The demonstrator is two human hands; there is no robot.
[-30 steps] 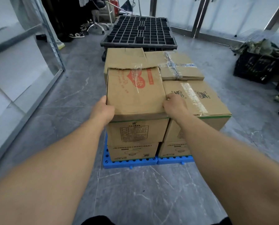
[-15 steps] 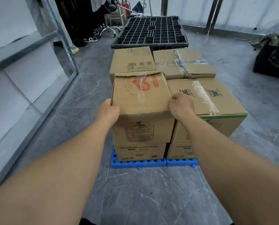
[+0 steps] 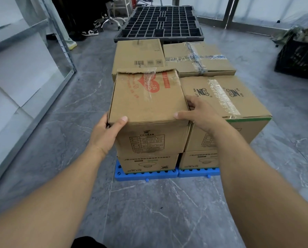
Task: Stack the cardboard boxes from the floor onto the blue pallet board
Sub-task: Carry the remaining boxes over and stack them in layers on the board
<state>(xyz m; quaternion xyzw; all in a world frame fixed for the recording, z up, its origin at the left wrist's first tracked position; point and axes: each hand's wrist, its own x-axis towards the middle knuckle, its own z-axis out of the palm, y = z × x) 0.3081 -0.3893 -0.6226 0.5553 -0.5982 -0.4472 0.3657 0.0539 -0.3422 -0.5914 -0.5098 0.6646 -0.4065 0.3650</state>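
Observation:
A blue pallet board point(image 3: 146, 173) lies on the grey floor and carries cardboard boxes in two layers. The near-left top box point(image 3: 148, 99) has red print and torn tape, and sits on a lower box point(image 3: 148, 162). My left hand point(image 3: 108, 131) grips its near-left corner, thumb on top. Its near-right edge is held by my right hand point(image 3: 199, 113), which lies in the gap beside the taped box point(image 3: 224, 97). Behind stand a barcode box point(image 3: 138, 54) and a box with crossed tape point(image 3: 198, 59).
A black grid pallet point(image 3: 160, 24) lies beyond the stack. At the left stands a metal-framed glass partition point(image 3: 60, 38), with a person's sneakers point(image 3: 90, 31) and a chair base behind it. A dark crate point(image 3: 300, 56) with green cloth sits at the right.
The view has come closer to the stack. Both hands have shifted on the red-printed box, with the thumbs now over its near top edge. The box sits in the same spot.

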